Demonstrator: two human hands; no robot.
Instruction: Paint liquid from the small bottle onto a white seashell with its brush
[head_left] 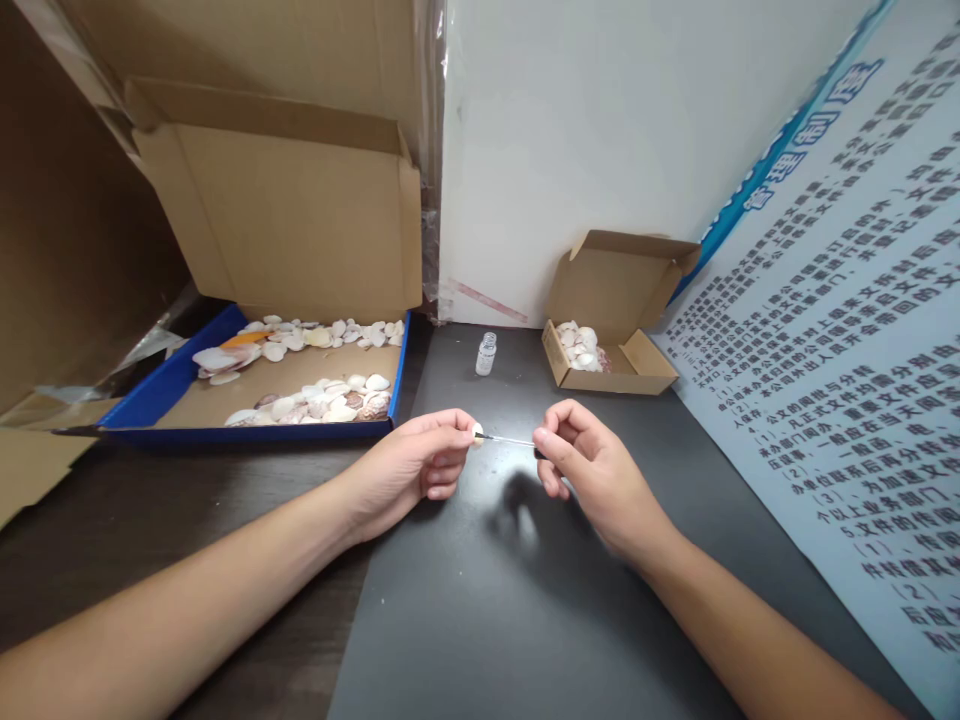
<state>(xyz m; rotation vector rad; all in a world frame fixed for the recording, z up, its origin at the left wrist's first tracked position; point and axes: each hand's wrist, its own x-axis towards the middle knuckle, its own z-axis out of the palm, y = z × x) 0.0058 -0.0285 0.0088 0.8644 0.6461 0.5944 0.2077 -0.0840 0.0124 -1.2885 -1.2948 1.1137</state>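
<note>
My left hand [420,465] pinches a small pale shell [477,433] between thumb and fingertips above the dark table. My right hand [589,465] grips a thin brush-like applicator [510,440] whose tip touches the shell. Both hands hover just over the table top, a shadow beneath them. A small clear open bottle [486,354] stands upright on the table behind the hands.
A blue-edged cardboard tray [180,370] with several shells lies at the left, its lid propped up. A small open cardboard box [615,345] holding shells sits at the back right. A printed poster [847,380] leans along the right side. White wall behind.
</note>
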